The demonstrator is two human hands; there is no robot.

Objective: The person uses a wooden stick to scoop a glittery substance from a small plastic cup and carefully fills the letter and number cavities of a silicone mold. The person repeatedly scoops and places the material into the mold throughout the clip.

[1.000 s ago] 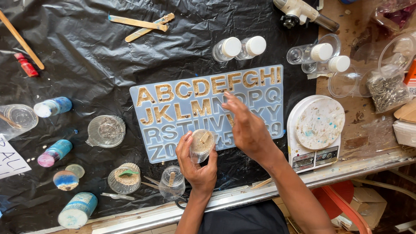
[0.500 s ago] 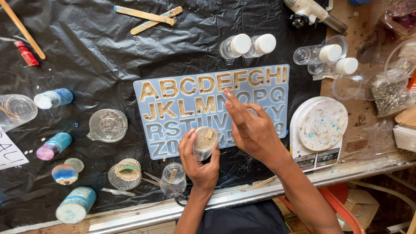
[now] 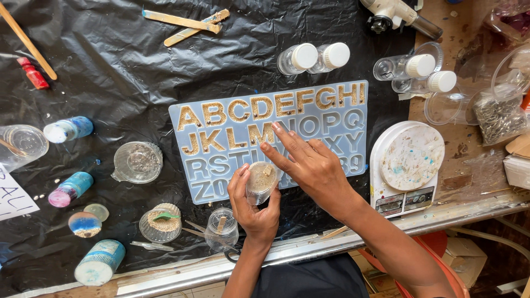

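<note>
Gripping a small clear jar of golden grit, the left hand sits near the table's front edge. The right hand hovers just beside it, fingers spread and empty, over the pale-blue letter mould. Open black sheeting lies beyond the mould; cups crowd the left hand's outer side.

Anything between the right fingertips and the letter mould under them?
Nothing visible. The right hand hovers over the blue letter mould, fingertips at the second row. The left hand holds the small glitter jar beside it, not underneath.
</note>
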